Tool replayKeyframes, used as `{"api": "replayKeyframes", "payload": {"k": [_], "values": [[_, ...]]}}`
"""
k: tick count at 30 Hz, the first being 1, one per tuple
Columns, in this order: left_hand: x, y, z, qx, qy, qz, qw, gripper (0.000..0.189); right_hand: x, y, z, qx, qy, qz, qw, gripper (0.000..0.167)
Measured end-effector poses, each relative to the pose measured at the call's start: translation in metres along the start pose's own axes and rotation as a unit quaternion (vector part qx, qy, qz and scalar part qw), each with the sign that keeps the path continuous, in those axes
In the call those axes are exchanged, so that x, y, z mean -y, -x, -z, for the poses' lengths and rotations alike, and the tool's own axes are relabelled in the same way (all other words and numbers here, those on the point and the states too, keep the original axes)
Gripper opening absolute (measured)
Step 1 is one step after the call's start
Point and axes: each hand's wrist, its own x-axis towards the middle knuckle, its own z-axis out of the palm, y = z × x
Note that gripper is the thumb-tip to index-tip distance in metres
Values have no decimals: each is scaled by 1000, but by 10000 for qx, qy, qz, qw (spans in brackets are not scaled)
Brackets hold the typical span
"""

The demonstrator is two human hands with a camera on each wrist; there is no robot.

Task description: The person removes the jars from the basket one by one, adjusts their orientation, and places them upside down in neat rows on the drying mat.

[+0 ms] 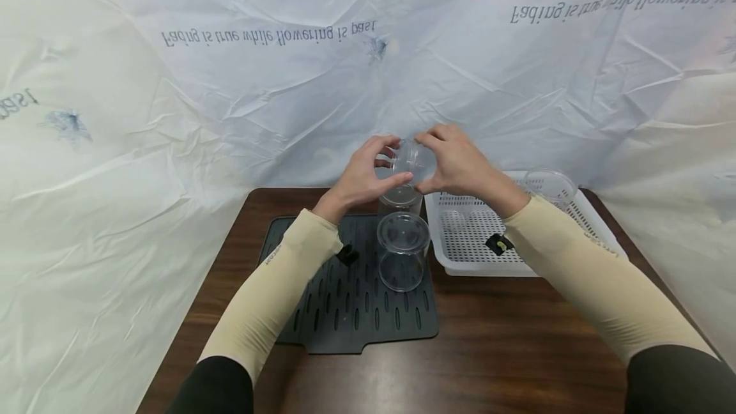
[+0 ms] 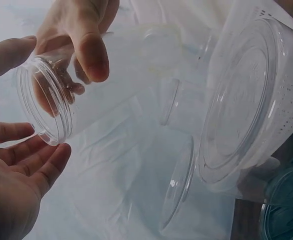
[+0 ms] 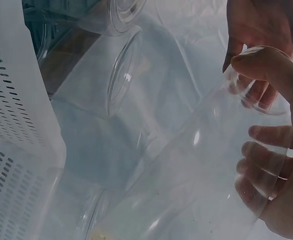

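Note:
A clear plastic jar (image 1: 409,156) is held up between both hands over the back of the table. In the left wrist view its threaded mouth (image 2: 45,100) points toward the left hand. The left hand (image 1: 363,174) holds that rim, thumb on one side and fingertips on the other. My right hand (image 1: 460,165) grips the jar's body, fingers curved round it in the right wrist view. Just below the hands stands one clear jar (image 1: 400,197), with another clear jar (image 1: 404,254) in front of it, both upright on a dark slotted mat (image 1: 339,302).
To the right, a white perforated basket (image 1: 471,267) holds clear jars, one of them (image 1: 550,185) rising above its back rim. The brown wooden table (image 1: 489,344) extends in front of mat and basket. White printed sheeting (image 1: 322,94) hangs behind and at both sides.

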Motion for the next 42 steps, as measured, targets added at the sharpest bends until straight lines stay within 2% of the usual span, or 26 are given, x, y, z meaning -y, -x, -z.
{"api": "replayKeyframes", "payload": {"k": [17,23,28,32,37,42], "values": [[1,0,2,-161,-250,-132,9995,62,6,-3,0,-129,220,275,9993,84],[1,2,6,-282,-116,-140,9994,60,6,-5,3,-44,186,326,9993,91],[2,3,7,-396,11,-187,9990,59,3,-7,14,157,-263,136,9994,102],[4,4,8,-446,161,-227,9986,58,-5,-6,23,134,-801,29,9967,98],[3,5,11,-511,447,-238,9974,57,-20,-4,28,-339,-1567,-97,9870,90],[2,6,13,-537,530,-226,9969,58,-32,3,30,-881,-2271,-436,9689,84]]}}
